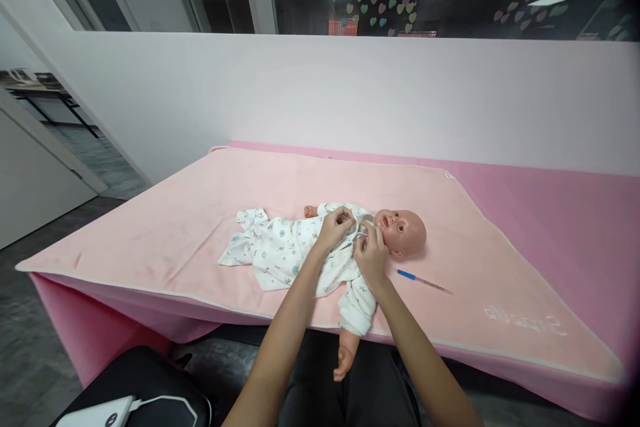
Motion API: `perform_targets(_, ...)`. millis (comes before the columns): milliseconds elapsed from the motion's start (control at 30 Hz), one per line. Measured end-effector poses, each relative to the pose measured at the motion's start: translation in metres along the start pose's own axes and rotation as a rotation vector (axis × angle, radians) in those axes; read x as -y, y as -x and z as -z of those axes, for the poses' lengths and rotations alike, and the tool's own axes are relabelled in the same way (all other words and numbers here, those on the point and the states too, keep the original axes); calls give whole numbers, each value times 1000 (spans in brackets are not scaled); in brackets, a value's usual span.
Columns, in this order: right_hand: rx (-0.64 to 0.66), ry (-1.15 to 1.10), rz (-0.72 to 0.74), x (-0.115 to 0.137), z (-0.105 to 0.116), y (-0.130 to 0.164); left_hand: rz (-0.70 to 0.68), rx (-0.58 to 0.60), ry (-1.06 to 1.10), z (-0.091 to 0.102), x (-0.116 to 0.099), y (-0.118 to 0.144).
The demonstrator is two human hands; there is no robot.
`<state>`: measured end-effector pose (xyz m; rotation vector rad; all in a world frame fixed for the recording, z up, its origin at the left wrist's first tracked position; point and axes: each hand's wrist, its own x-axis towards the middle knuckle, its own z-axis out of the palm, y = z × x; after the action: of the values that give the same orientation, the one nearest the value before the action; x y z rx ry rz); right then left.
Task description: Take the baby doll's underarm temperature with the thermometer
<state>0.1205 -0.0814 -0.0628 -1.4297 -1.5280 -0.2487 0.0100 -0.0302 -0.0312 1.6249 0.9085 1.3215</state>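
Two bare forearms reach up from the bottom edge toward a baby doll (400, 230) lying on its back on a pink blanket (200, 227). At the doll's chest, just below its chin, the left hand (334, 227) pinches the front of the doll's white patterned garment (280, 250), fingers curled closed on the cloth. Touching it, the right hand (371, 255) grips the same cloth at the collar, fingers bent. Near the doll's head, toward the camera, lies a thin blue-tipped stick (423, 280). One doll arm hangs over the blanket's near edge.
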Motion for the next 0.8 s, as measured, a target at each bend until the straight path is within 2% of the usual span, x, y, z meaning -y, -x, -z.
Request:
perform_targets(67, -124, -123, 21, -4, 0, 4, 16, 57, -24, 0, 1, 0)
perform_targets(133, -196, -210, 59, -7, 0, 7, 29, 113, -38, -1, 2, 0)
perform_targets(333, -123, -273, 100, -8, -1, 8, 60, 205, -34, 0, 2, 0)
perform_targets(467, -152, -275, 111, -7, -1, 7, 74, 221, -37, 1, 0, 1)
perform_targets(800, -127, -211, 44, -6, -2, 7, 99, 304, 68, 4, -4, 0)
